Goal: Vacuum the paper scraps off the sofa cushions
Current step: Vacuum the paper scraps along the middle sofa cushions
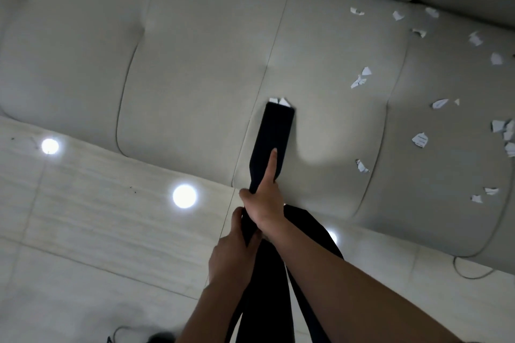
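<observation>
A black vacuum nozzle (274, 136) lies flat on the pale grey sofa cushion (195, 64), its front edge against two small white paper scraps (280, 101). My right hand (264, 203) grips the nozzle's neck, with the index finger stretched along its top. Just behind it, my left hand (234, 253) grips the black tube lower down. Several more white paper scraps (361, 78) are scattered over the cushions to the right, as far as the frame's edge (504, 133).
The sofa's front edge runs diagonally from left to lower right. Below it is pale tiled floor (97, 217) with bright ceiling-light reflections (184, 196). A thin cable (468, 273) loops on the floor at the right. A dark object (158, 338) sits at the bottom edge.
</observation>
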